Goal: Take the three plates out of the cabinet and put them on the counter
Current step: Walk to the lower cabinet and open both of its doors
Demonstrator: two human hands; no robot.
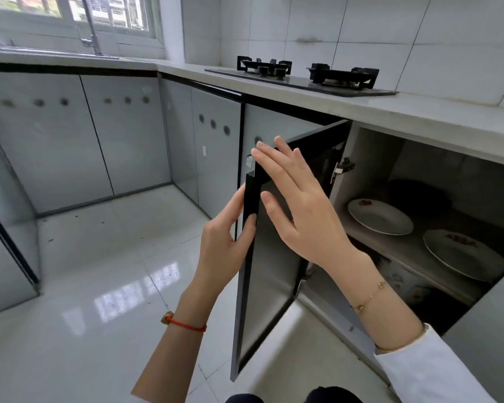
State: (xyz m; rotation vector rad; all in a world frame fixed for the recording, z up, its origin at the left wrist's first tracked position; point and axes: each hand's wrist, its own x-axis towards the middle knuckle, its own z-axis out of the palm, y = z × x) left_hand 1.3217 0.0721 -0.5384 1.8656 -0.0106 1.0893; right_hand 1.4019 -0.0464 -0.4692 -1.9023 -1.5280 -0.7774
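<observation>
The cabinet door [269,286] under the counter stands swung wide open towards me. My left hand [226,237] grips its black handle at the door's outer edge. My right hand [297,205] lies flat with fingers spread against the inside face of the door, near its top. Inside the cabinet, on a shelf, lie two white plates with red patterns: one plate [380,216] at the back left and a second plate [463,254] nearer the front right. A third plate is not visible. The pale counter [419,112] runs above the cabinet.
A black two-burner gas hob [303,77] is set in the counter above the open cabinet. A sink with a tap [92,33] sits below the window at the far left. A patterned pot [402,280] stands under the shelf. Glossy white tile floor [99,286] lies to my left.
</observation>
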